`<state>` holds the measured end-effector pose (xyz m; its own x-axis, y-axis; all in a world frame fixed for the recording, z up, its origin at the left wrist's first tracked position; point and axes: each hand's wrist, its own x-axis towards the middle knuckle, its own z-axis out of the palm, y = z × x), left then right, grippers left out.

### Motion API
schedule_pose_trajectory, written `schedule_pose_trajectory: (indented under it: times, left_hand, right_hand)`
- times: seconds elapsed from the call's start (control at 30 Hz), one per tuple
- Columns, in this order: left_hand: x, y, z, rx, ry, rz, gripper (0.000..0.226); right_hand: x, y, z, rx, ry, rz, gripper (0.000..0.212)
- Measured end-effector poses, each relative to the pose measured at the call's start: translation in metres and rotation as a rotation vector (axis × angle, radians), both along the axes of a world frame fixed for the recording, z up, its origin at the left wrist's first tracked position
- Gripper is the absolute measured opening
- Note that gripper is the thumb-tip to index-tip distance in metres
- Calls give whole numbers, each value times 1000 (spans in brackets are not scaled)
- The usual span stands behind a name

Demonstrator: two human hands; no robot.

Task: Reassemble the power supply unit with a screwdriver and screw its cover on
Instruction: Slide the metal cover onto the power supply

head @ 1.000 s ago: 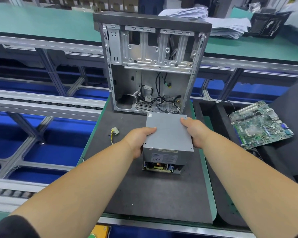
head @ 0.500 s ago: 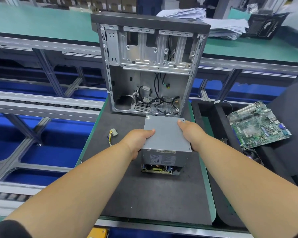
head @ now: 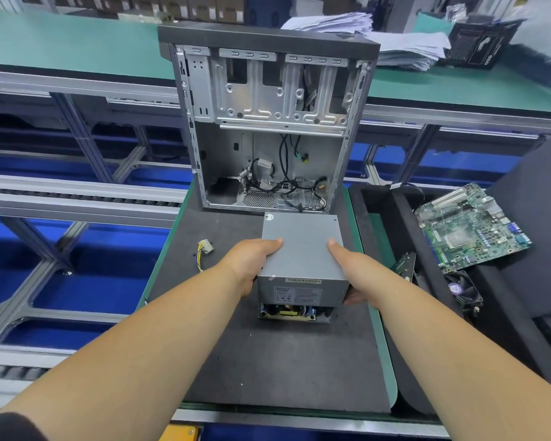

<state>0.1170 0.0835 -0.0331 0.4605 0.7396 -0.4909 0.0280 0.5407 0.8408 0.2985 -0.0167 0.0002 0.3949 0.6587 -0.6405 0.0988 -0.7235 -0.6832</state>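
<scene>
Power supply (head: 301, 249), a grey metal box, sits on the dark mat (head: 268, 361) in the middle of the bench, gripped from both sides. The person's left hand (head: 252, 262) wraps its left flank, thumb lying on the flat grey cover and the other fingers hidden down the side. The right hand (head: 350, 265) clamps the opposite flank the same way, thumb on top, fingertips curled under near the lower right corner. Whether the box rests fully on the mat or is slightly raised, I cannot tell.

On the box's near face there is a printed label, and below it an open gap where a circuit board with a yellow part and blue parts shows through. The cover's far edge lies just in front of the computer case (head: 268, 122), which stands upright and open towards the person, with black cables loose on its floor and bare metal drive bays above.

Left of the hands, a small white plug with yellow wires (head: 204, 249) lies on the mat, apart from the box. To the right, beyond the mat's green edge, a green motherboard (head: 471, 227) lies tilted on black foam, with a small fan (head: 462, 288) nearer the person. Stacked papers (head: 395, 39) sit on the green bench behind the case.
</scene>
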Motion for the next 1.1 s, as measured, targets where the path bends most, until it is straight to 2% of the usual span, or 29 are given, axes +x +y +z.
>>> schedule_pose_trajectory:
  times: [0.17, 0.5, 0.73, 0.93, 1.1]
  left_hand:
    - [2, 0, 0, -11, 19, 34, 12]
    - [2, -2, 5, -17, 42, 45, 13]
    - [2, 0, 8, -56, 33, 21, 18]
    - [5, 2, 13, -108, 17, -8, 18]
    - [2, 0, 8, -42, 74, -13, 17]
  right_hand:
    - [-4, 3, 7, 0, -34, 61, 62]
    - [-6, 5, 7, -27, 16, 18, 67]
    - [-8, 3, 7, -27, 61, -18, 60]
    - [-7, 5, 10, -67, 90, -29, 62]
    - [-11, 7, 5, -113, -9, -5, 63]
